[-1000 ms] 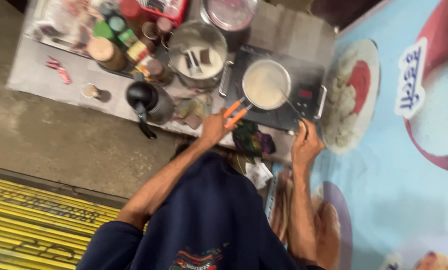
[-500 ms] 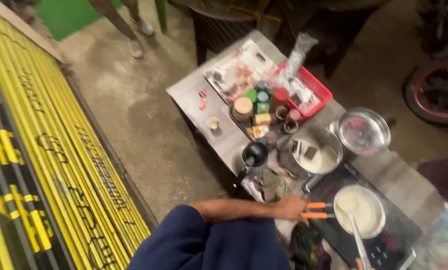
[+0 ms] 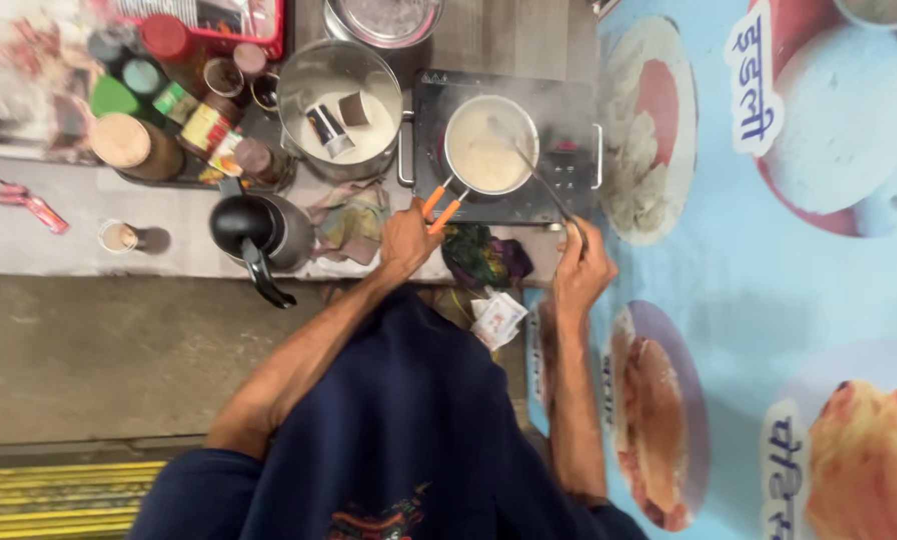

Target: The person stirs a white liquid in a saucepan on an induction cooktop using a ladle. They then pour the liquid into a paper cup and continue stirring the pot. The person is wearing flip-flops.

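Your left hand [image 3: 408, 235] closes its grip on the orange pan handles [image 3: 442, 205], long axis running up-right to the saucepan [image 3: 488, 150] on the cooktop [image 3: 568, 165], while your right hand [image 3: 580, 268] pinches the ladle [image 3: 540, 180] dipped in it.

The left hand [image 3: 408, 240] is closed in a grip, fingers curled, at about 11 o'clock from the body. Its bare forearm runs down toward 7 o'clock, to an elbow bent outward. The right hand [image 3: 580, 268] is also closed, at about 1 o'clock, knuckles up. Its forearm goes nearly straight down toward 6 o'clock. Both upper arms are in dark blue sleeves.
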